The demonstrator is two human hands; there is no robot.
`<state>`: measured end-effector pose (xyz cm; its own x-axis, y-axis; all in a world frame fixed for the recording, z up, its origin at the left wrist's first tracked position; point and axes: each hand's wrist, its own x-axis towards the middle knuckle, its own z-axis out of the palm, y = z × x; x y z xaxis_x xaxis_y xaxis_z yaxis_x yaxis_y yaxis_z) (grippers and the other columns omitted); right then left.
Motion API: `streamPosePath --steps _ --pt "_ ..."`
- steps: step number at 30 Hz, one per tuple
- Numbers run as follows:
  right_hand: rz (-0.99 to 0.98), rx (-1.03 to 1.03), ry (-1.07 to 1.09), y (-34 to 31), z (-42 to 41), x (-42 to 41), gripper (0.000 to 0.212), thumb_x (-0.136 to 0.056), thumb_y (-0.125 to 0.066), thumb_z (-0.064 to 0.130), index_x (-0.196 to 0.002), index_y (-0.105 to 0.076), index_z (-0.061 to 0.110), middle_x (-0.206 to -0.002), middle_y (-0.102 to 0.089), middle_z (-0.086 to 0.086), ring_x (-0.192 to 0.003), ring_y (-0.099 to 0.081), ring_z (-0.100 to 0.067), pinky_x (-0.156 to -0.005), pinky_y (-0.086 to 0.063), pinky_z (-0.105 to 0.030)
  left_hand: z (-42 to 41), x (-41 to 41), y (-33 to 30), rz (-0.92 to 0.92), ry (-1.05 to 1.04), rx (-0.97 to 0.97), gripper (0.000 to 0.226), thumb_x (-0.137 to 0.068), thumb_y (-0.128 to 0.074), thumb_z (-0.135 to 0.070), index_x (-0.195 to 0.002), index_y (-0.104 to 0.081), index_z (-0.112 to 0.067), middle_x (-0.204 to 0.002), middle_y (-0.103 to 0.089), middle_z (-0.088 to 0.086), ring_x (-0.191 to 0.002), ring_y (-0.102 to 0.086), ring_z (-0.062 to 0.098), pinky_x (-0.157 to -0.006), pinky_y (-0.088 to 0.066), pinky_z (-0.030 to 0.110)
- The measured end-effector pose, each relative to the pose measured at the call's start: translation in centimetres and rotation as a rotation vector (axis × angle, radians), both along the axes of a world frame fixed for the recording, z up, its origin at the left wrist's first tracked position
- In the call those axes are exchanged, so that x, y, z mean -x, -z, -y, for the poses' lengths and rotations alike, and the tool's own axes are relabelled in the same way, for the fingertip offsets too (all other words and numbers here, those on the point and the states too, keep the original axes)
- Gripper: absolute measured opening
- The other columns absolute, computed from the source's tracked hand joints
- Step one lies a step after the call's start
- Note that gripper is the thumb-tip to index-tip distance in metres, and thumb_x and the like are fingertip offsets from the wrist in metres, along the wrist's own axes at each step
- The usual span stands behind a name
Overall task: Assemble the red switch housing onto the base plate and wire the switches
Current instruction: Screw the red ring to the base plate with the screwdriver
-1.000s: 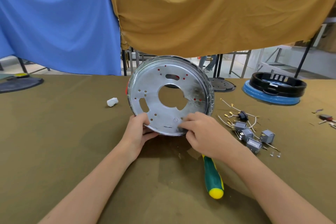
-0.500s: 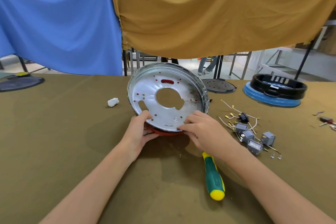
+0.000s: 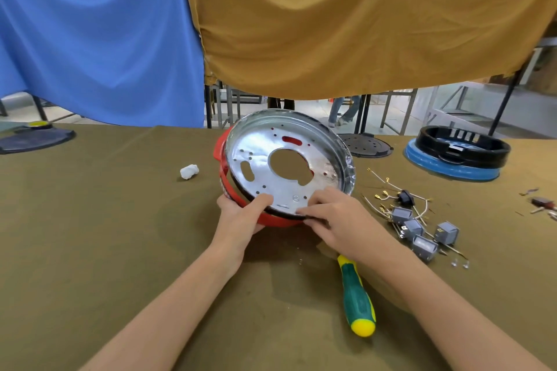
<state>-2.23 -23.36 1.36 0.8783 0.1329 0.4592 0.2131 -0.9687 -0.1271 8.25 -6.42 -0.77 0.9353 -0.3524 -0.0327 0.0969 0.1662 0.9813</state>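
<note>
The base plate (image 3: 289, 166) hides most of the red switch housing (image 3: 224, 173), the right hand (image 3: 337, 220) covers the screwdriver (image 3: 357, 298) shaft, and the switches' (image 3: 422, 233) terminals are too small to tell.

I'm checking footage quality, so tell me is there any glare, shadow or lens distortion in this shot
Head view: glare whitens the metal plate around its centre hole; soft shadows fall on the table under both hands and beside the screwdriver; wide-angle distortion bows the table edge and background poles; focus looks sharp throughout.
</note>
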Motion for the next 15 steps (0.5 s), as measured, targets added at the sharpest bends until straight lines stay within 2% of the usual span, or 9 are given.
streamPosePath --steps 5,9,12,15 --pt "0.0 0.048 -0.043 0.03 0.09 0.34 0.025 -0.096 -0.063 0.017 -0.118 -0.073 0.013 -0.103 -0.066 -0.004 -0.101 -0.058 -0.024 -0.086 -0.051 -0.04 -0.27 -0.13 -0.16 -0.02 0.04 0.09 0.07 -0.081 -0.08 -0.019 -0.139 -0.041 -0.017 -0.129 -0.064 0.006 -0.111 -0.067 0.023 -0.084 -0.061 0.04" --pt "0.03 0.126 -0.111 -0.41 0.36 0.42 0.022 -0.092 -0.067 0.01 -0.113 -0.075 0.007 -0.095 -0.068 -0.009 -0.088 -0.062 -0.028 -0.076 -0.055 -0.04 -0.3 0.1 -0.23 -0.028 0.058 0.139 0.073 -0.079 -0.081 -0.023 -0.14 -0.041 -0.02 -0.128 -0.066 0.002 -0.11 -0.068 0.02 -0.077 -0.061 0.031" --pt "0.062 0.208 -0.156 -0.77 0.2 0.27 0.021 -0.085 -0.073 0.003 -0.106 -0.076 0.004 -0.087 -0.069 -0.009 -0.076 -0.064 -0.028 -0.066 -0.056 -0.034 -0.3 0.11 -0.14 -0.06 0.062 0.143 0.067 -0.082 -0.078 -0.021 -0.137 -0.041 -0.023 -0.124 -0.067 -0.001 -0.107 -0.069 0.016 -0.07 -0.059 0.024" --pt "0.081 0.211 -0.173 -0.82 0.32 0.05 0.027 -0.081 -0.075 -0.004 -0.106 -0.076 0.004 -0.088 -0.07 -0.009 -0.076 -0.065 -0.029 -0.066 -0.058 -0.036 -0.28 -0.13 0.32 -0.043 0.054 0.094 0.06 -0.086 -0.07 -0.009 -0.134 -0.04 -0.027 -0.122 -0.067 -0.002 -0.106 -0.069 0.015 -0.078 -0.06 0.027"
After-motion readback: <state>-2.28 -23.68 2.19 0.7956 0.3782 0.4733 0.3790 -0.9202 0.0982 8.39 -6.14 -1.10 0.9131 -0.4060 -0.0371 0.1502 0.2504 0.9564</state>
